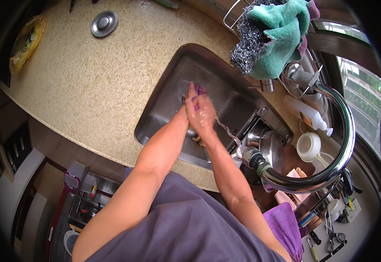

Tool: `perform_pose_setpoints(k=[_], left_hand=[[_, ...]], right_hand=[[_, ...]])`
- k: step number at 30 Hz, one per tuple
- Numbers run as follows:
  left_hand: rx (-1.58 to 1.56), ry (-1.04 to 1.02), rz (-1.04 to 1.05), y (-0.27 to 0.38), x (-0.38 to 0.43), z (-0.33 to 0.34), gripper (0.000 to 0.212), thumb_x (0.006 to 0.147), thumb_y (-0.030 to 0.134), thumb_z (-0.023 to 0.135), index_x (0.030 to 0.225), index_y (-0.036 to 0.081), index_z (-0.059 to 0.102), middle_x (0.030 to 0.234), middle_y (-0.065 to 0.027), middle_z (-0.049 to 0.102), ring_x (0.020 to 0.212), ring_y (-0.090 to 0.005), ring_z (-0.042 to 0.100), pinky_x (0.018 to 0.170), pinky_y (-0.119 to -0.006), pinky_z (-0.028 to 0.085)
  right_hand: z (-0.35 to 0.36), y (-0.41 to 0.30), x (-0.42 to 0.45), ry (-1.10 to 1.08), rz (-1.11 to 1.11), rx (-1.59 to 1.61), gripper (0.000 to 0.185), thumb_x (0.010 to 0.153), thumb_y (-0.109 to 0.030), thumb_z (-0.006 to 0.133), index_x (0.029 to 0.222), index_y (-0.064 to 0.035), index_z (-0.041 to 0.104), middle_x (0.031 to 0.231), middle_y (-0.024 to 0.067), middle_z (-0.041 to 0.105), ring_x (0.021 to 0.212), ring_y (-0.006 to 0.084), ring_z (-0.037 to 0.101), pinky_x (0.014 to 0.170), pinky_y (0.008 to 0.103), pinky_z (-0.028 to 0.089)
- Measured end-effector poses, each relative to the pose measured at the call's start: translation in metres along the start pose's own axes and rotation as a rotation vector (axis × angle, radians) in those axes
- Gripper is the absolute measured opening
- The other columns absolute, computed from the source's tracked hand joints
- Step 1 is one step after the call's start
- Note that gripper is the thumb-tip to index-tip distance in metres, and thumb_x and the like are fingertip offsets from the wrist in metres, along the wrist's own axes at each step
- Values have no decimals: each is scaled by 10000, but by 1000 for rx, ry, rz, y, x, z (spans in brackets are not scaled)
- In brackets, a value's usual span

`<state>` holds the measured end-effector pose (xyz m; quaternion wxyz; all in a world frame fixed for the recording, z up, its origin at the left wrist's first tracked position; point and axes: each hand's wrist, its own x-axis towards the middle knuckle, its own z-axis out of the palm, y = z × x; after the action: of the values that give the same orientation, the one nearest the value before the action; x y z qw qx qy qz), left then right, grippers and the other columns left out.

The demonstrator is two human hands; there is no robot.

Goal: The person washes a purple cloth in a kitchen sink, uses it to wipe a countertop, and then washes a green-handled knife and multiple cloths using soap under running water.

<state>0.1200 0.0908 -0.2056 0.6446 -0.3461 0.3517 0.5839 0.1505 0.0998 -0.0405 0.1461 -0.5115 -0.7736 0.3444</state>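
Observation:
Over the steel sink (164, 95), my right hand (202, 113) lies across my left hand (190, 93), and both look wet. A purple cloth or similar soft item (198, 90) shows between and beside my fingers; part of it is hidden by my right hand. Water (226, 127) runs from the spray head (252, 155) of the chrome faucet (347, 131) toward my right hand. A small tan scrap (198, 141) lies in the sink beneath my forearms.
A metal lid or sink strainer (104, 23) and a yellow plastic bag (30, 46) sit on the speckled counter (89, 85). Green cloths (275, 36) and a wire scrubber (247, 46) hang by the window. Pots (267, 147) and a white bottle (308, 114) stand on the right.

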Motion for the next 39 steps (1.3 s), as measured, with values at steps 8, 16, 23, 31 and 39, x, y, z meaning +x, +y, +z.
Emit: perform_pose_setpoints(k=[8,16,23,31,39], left_hand=[[225,11,58,-26,-32,46,258,924,339,576,851,96,619,846,-47,614,716,-163,571,642,-291,469],[121,54,-109,-27,-63,55,327,957,425,510,972,121,630,895,-45,654,820,-211,636,708,-359,538],[150,24,-59,-16,-63,44,359,974,439,470,907,117,611,757,-37,592,665,-178,580,597,-352,505],[296,68,-36,12,-76,40,417,987,451,465,1104,68,580,938,-71,626,799,-188,610,665,-360,539],[25,-316,-131,-7,-65,37,392,939,168,519,1261,-54,506,1196,-165,608,1137,-278,574,1035,-422,430]], right_hand=[[-2,79,27,1,223,-174,324,910,-329,482,872,-43,630,887,238,664,816,454,637,756,519,510],[-4,84,28,-4,353,-147,342,888,-346,518,895,-31,651,886,237,662,848,460,628,780,487,510],[-9,63,38,-29,396,-181,417,931,-392,464,882,-33,669,852,251,670,844,457,641,788,510,500],[-47,20,13,-300,114,-348,234,812,-267,617,920,-63,654,983,195,670,886,401,633,786,468,497],[-32,59,-29,47,280,71,271,867,-150,591,1105,-22,610,921,158,669,814,276,654,713,378,520]])
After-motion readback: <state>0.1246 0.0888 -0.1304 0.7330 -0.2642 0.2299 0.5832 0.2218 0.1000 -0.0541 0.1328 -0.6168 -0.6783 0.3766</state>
